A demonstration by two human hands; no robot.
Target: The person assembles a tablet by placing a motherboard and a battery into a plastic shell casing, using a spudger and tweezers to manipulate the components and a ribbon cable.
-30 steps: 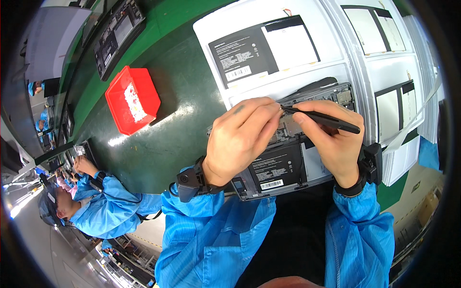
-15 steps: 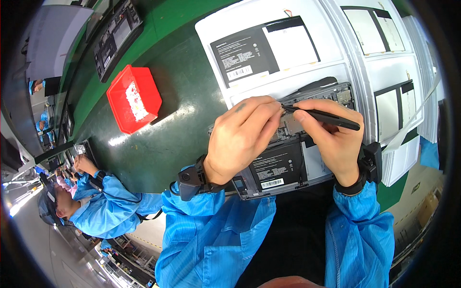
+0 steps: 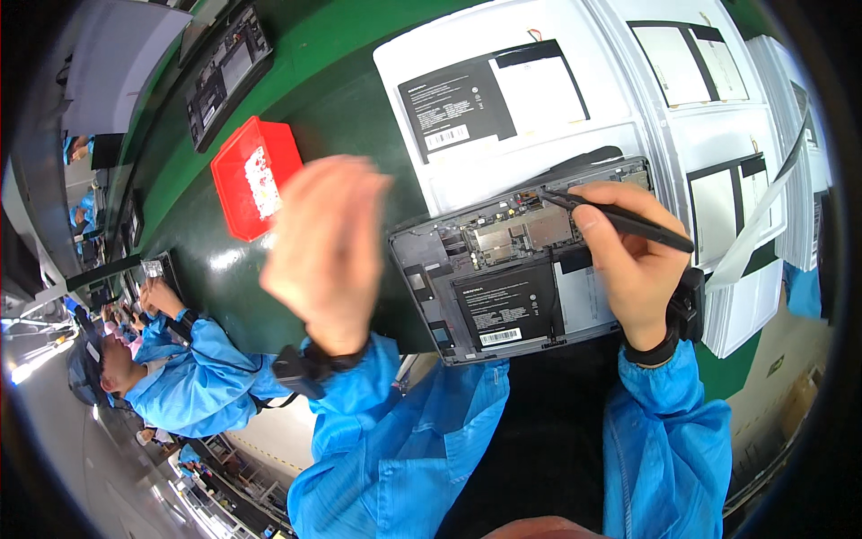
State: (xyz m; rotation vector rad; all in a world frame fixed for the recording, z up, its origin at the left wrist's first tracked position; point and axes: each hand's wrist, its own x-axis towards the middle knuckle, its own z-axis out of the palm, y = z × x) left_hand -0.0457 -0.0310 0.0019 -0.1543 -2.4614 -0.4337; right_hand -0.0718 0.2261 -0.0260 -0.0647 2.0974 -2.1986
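An opened tablet (image 3: 431,260) lies in front of me, its circuit board (image 3: 503,241) and black battery (image 3: 498,305) exposed. My right hand (image 3: 633,260) grips black tweezers (image 3: 620,217) between thumb and fingers, their tips at the board's upper edge. Away from the tablet, to its left, my left hand (image 3: 328,242) is raised and smeared by motion. Beyond it stands a red bin (image 3: 235,180) with small white pieces (image 3: 260,180) inside; the hand overlaps its near right corner. Whether the left fingers hold anything is not visible.
White trays (image 3: 620,117) hold flat battery packs (image 3: 494,94) behind and right of the tablet. A dark tool (image 3: 584,162) lies at its far edge. Another opened device (image 3: 229,76) sits at the far left of the green table (image 3: 350,117). A co-worker (image 3: 193,377) in blue works at left.
My left hand has left the tablet and moved left toward the red bin, uncovering the circuit board. The right hand stays over the board with the tweezers, shifted slightly.
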